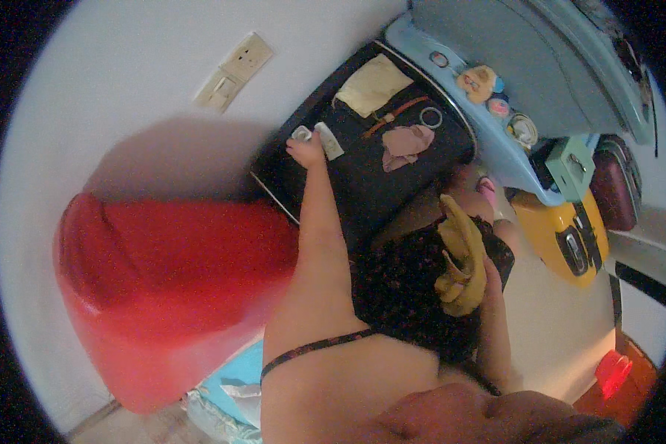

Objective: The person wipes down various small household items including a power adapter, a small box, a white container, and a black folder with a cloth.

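My left hand (306, 151) reaches over a black surface with a pale edge (333, 194), its thumb and fingers around a small white object (301, 133). Right beside that hand lies a flat white rectangular piece (329, 142). Farther over on the black surface are a folded cream cloth (373, 84), a brown strap with a buckle (395, 117), a pale ring-shaped item (431, 117) and a crumpled pink cloth (406, 145). Over my lap, my right hand (493, 275) grips a mustard-yellow cloth item (463, 261); its fingers are partly hidden.
A red covered seat or cushion (200, 277) stands at the left, below a wall socket and switch (236, 72). A light-blue shelf (494, 139) holds several small items and a green box (571, 169). Beyond are a yellow case (566, 238) and a maroon case (616, 188).
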### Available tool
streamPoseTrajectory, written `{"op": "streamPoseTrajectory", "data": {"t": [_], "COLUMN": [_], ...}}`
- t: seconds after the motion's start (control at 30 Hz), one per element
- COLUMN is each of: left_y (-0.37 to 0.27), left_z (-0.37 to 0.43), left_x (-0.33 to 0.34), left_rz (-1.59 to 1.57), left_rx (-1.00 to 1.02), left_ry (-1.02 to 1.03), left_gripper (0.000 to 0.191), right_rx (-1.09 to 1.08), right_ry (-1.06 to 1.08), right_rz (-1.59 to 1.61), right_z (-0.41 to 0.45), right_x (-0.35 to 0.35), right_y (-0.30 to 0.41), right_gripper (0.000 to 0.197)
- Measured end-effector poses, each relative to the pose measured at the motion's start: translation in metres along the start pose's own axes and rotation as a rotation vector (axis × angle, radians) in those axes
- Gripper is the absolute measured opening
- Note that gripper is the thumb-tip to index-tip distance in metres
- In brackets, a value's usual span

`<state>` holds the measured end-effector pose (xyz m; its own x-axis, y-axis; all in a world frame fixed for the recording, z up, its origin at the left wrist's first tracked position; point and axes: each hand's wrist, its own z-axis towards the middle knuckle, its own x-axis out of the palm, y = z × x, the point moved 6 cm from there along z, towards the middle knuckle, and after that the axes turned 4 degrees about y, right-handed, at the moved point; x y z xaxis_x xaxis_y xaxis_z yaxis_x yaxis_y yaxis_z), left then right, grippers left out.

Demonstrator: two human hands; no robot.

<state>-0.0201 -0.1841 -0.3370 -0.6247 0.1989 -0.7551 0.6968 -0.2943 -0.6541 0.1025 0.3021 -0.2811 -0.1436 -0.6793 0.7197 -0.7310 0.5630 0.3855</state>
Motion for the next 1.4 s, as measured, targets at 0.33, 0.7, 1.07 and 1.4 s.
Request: {"op": "streamPoseTrajectory", "data": {"t": [0.33,0.7,1.07,1.4], "left_y": [-0.112,-0.185,-0.212,-0.179], "left_z": [-0.160,-0.331,-0.375,-0.372], "left_x": [-0.090,-0.220,-0.284,-0.240], "left_rz": [-1.169,-0.863,-0.527,-1.076], "left_rx": [0.413,0.857,1.101,0.384], "left_ry": [0.865,0.738,1.179,1.739], "left_gripper": [0.042,0.030,0.036,0.044], "right_rx": [-0.259,-1.317,-0.899,-0.826], "right_ry": [0.214,-0.241,-0.341,0.114], "right_rz": [-0.286,-1.585,-1.270,0.296], "right_z": [-0.036,-0.173,-0.171,-0.161], "right_x": [0.025,0.234,0.164,0.107], "right_y": [0.005,0.036,0.039,0.022], "right_gripper": [0.074,0.048,0.039,0.040]}}
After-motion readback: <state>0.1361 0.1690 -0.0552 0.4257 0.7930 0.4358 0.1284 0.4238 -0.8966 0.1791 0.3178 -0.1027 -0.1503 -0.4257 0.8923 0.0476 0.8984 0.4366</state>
